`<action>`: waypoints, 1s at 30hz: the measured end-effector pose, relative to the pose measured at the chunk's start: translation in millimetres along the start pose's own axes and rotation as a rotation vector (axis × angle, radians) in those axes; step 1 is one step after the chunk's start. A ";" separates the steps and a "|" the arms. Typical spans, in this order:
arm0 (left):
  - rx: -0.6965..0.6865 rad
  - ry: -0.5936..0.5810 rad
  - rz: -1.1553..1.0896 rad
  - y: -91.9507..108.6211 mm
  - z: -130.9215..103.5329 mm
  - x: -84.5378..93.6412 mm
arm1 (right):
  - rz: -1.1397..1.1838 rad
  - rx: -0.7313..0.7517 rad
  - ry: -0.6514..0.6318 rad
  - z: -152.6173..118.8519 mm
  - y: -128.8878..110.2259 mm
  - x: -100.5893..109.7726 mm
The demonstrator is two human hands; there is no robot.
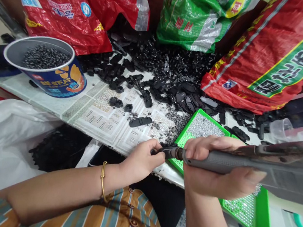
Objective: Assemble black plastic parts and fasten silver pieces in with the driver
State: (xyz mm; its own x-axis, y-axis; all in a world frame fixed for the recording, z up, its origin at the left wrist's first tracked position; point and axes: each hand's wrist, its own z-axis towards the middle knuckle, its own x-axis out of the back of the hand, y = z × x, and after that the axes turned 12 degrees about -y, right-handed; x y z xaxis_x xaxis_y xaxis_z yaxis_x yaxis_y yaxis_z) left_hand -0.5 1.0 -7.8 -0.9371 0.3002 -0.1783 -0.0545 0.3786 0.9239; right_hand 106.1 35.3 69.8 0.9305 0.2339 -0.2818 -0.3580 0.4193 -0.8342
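Observation:
My left hand [144, 160] pinches a small black plastic part [157, 151] at the table's front edge. Wrapped round the grey body of an electric screwdriver [224, 161] is my right hand [210, 180]. The screwdriver lies nearly level, its tip pointing left and meeting the black part between my left fingers. Exactly how the tip sits on the part is hidden. Beneath the screwdriver, a green perforated tray [197, 117] holds many tiny silver screws [205, 126]. A flat black plastic piece [140, 122] rests on the table beyond my left hand.
Heaped black plastic parts [173, 63] spread along the back. Behind them stand red bags [78, 13] [276, 52] and a green bag [192, 20]. At left is a blue tub [67, 81] of tiny dark pieces. A white sack [1, 135] with black parts sits below the patterned table [95, 120].

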 end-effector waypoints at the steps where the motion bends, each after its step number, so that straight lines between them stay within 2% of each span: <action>1: 0.001 0.002 0.001 -0.4 0.4 -0.4 | 0.003 0.002 -0.011 -0.4 0.2 -0.1; 13: 0.001 0.017 -0.004 0.1 1.8 -3.9 | -0.039 0.027 -0.088 -6.7 -2.7 -2.8; 17: 0.008 -0.001 0.009 5.1 0.1 -4.8 | -0.005 0.049 -0.051 -10.8 1.3 -2.4; 20: 0.010 -0.061 0.106 14.6 -1.2 -1.3 | 0.023 0.009 0.009 -10.1 -9.2 3.2; 23: 0.001 -0.079 0.139 21.6 -2.3 5.3 | -0.026 0.033 0.059 -7.6 -31.6 19.7; 25: 0.031 -0.099 0.027 22.4 -3.2 9.3 | -0.166 0.128 0.149 -7.6 -42.5 38.3; 27: 0.057 -0.129 -0.125 21.0 -4.5 11.4 | -0.353 0.267 0.324 -10.3 -44.1 61.8; 30: 0.076 -0.171 -0.263 19.0 -8.0 8.7 | -0.568 0.314 0.523 -19.8 -34.5 98.0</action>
State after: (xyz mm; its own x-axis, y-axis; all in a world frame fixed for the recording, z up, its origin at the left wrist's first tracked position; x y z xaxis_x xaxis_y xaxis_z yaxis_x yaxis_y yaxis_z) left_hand -12.4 3.8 10.9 -0.8224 0.3236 -0.4680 -0.2552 0.5254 0.8117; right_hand 211.1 26.3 61.6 0.8637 -0.4927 -0.1061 0.2443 0.5934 -0.7670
